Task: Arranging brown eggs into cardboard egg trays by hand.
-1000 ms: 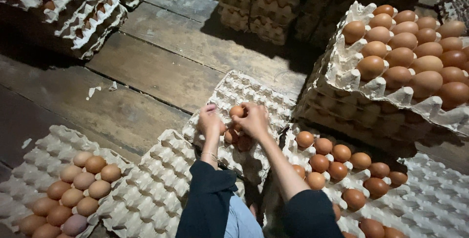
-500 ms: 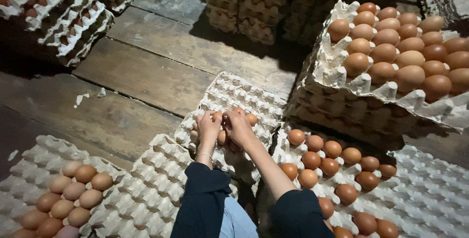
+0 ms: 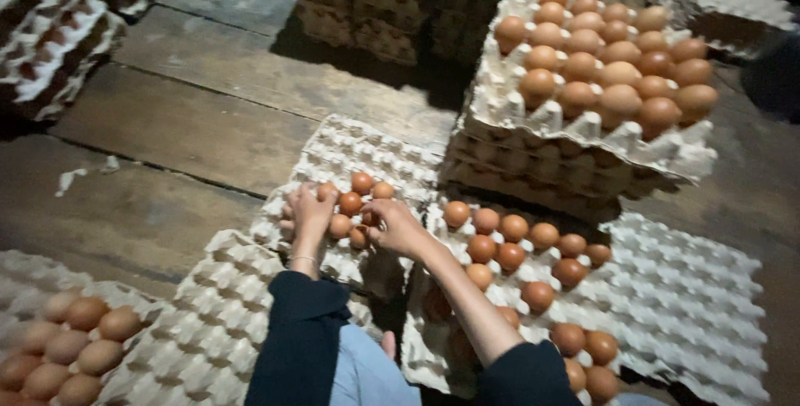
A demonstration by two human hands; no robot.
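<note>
Centre egg tray point(image 3: 379, 152): brown eggs point(image 3: 361, 182) clustered, left hand point(image 3: 310, 214) and right hand point(image 3: 393, 227) resting among them. Right: stacked full trays point(image 3: 583, 147). Wooden floor point(image 3: 192, 122).

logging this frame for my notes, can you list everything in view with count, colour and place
middle tray: one, pale grey pulp, on the floor ahead, a few brown eggs in its near cells
right tray: one, pale grey, partly filled with about fifteen brown eggs
tray stack: one pile, upper right, top layer full of brown eggs
empty tray: one, pale grey, lower left
left tray: one, bottom left corner, tan eggs
far stacks: several, dim, along the top edge
plank floor: dark worn wood
left hand: on the middle tray's eggs, dark sleeve
right hand: beside it, at the same eggs; grip unclear
</note>
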